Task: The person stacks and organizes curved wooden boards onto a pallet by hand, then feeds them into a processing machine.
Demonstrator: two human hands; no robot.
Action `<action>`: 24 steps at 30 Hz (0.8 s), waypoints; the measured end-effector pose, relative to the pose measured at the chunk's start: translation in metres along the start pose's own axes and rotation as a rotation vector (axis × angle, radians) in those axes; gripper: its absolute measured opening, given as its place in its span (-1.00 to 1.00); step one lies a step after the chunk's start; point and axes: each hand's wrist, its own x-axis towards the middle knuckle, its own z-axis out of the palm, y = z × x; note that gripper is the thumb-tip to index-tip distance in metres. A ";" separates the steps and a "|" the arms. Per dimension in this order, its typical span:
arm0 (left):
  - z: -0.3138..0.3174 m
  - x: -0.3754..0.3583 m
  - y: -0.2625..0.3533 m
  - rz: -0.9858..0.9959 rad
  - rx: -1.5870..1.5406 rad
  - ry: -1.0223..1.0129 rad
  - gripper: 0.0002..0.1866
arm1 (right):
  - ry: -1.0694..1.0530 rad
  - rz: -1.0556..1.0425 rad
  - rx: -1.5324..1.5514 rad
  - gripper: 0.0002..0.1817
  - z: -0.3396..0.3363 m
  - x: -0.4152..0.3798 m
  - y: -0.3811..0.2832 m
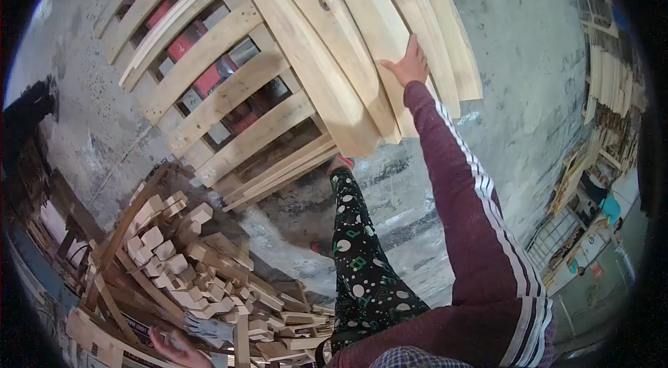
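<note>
My right hand point(409, 65) reaches out over a row of pale wooden boards point(306, 27) lying side by side on a slatted wooden pallet. It spans one wooden board point(391, 27) near its close end, with the thumb at the left edge and the fingers along the right edge. My left hand point(178, 350) is low at the bottom left, its fingers stretched apart and nothing visible in it. Close to it, a grey glove-like thing point(209, 328) lies by a heap of cut wood blocks point(184, 264).
The slatted pallet point(236, 93) has gaps with a red machine part point(182, 41) showing beneath. Grey concrete floor point(518, 69) surrounds it. Stacked timber point(609, 83) stands far right, with people point(611, 211) beyond. My leg point(355, 243) is beside the boards' near end.
</note>
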 end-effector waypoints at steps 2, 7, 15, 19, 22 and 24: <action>0.021 -0.010 -0.001 0.153 -0.031 -0.079 -0.60 | -0.036 0.047 -0.036 0.30 -0.015 -0.007 -0.015; 0.017 -0.044 -0.056 0.171 -0.109 -0.518 -0.55 | -0.066 0.039 -0.046 0.18 -0.061 -0.031 -0.032; -0.008 -0.172 -0.078 -0.262 -0.617 -0.716 -0.55 | -0.241 -0.140 0.479 0.11 -0.186 -0.168 0.004; -0.037 -0.205 -0.086 -0.454 -0.998 -0.589 -0.51 | -0.508 -0.524 0.450 0.13 -0.300 -0.269 -0.037; -0.072 -0.204 -0.102 -0.513 -1.440 -0.472 -0.42 | -0.704 -0.857 0.332 0.11 -0.342 -0.310 -0.097; -0.113 -0.202 -0.120 -0.455 -1.617 -0.278 -0.36 | -0.747 -1.076 0.271 0.11 -0.359 -0.346 -0.144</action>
